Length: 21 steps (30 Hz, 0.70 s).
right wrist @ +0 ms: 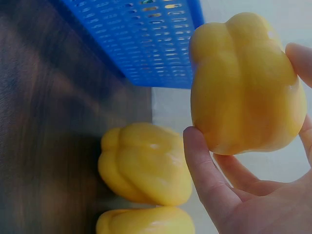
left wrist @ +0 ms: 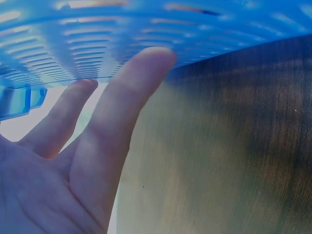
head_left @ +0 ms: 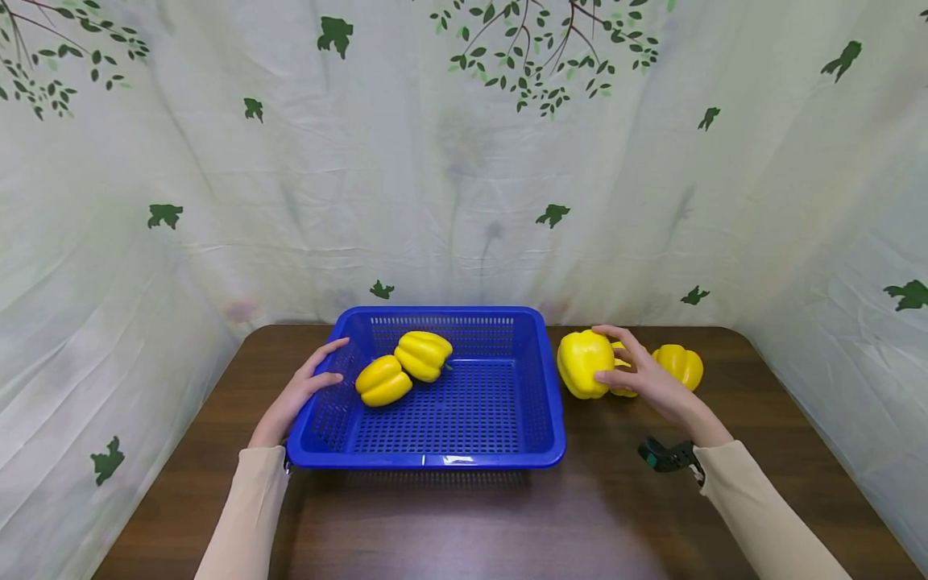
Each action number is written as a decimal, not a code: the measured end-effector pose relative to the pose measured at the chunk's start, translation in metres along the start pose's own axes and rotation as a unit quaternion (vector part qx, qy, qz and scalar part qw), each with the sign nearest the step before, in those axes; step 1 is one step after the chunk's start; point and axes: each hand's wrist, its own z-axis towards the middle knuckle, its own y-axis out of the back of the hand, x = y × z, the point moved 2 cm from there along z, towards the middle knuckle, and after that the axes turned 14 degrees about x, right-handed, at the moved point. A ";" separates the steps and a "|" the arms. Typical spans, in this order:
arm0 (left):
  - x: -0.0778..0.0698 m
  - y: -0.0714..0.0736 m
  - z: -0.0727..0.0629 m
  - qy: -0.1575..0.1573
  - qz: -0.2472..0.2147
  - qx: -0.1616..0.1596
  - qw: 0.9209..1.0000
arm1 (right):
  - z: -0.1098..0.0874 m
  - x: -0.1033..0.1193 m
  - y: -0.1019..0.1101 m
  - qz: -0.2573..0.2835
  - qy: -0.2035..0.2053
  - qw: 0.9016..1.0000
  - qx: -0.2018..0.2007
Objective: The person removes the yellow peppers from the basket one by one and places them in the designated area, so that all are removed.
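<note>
Pale leaf-print curtain [head_left: 464, 250] fills the upper frame, head view. Dark brown wooden table [head_left: 449, 536] spans the lower part. Blue mesh basket [head_left: 435, 461], left of centre on it. My sleeves, cream, one in each lower corner area.

My left hand [head_left: 300, 391] is at the basket's left side, mid-left of the frame: thumb and fingers extended, touching the mesh wall, not wrapped round anything. My right hand [head_left: 656, 383], right of centre, grasps a yellow bell pepper [head_left: 583, 366] between thumb and fingers; it's lifted off the table, just right of the basket.

Two more peppers [head_left: 384, 382] sit inside the basket, upper left part, touching each other. Another two [right wrist: 146, 165] lie on the table at right, one partly hidden behind my right hand. Smallest: black wrist device [head_left: 663, 455] under my right wrist, lower right.
</note>
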 end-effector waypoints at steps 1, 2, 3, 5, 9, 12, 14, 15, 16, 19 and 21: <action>0.000 0.000 0.000 0.000 -0.001 0.000 1.000 | -0.001 -0.001 0.000 -0.001 0.000 1.000 0.000; 0.000 0.000 0.000 0.000 -0.001 0.001 1.000 | -0.001 -0.002 0.000 -0.002 0.002 1.000 0.001; 0.000 0.000 0.000 0.001 -0.003 0.001 1.000 | -0.002 -0.004 0.000 0.000 0.003 1.000 0.001; 0.000 0.000 -0.001 0.001 -0.002 0.001 1.000 | -0.004 -0.007 0.000 0.002 0.004 1.000 0.003; 0.000 0.000 0.000 0.000 0.001 0.000 1.000 | -0.006 -0.012 -0.001 0.004 0.003 1.000 0.006; 0.001 0.000 0.000 0.000 0.002 0.000 1.000 | -0.008 -0.015 -0.001 0.000 -0.002 1.000 0.004; 0.000 0.000 0.000 -0.001 0.003 0.000 1.000 | -0.009 -0.016 -0.001 -0.002 -0.005 1.000 0.004; 0.000 0.000 0.000 -0.003 0.005 0.001 1.000 | -0.009 -0.017 -0.002 -0.004 -0.007 1.000 0.004; 0.000 0.000 0.000 -0.003 0.007 -0.001 1.000 | -0.010 -0.018 -0.002 -0.005 -0.009 1.000 0.004; 0.000 -0.001 0.000 -0.004 0.010 -0.002 1.000 | -0.012 -0.020 -0.002 -0.010 -0.018 1.000 0.005; 0.000 -0.001 0.000 -0.005 0.011 -0.002 1.000 | -0.013 -0.022 -0.003 -0.010 -0.022 1.000 0.006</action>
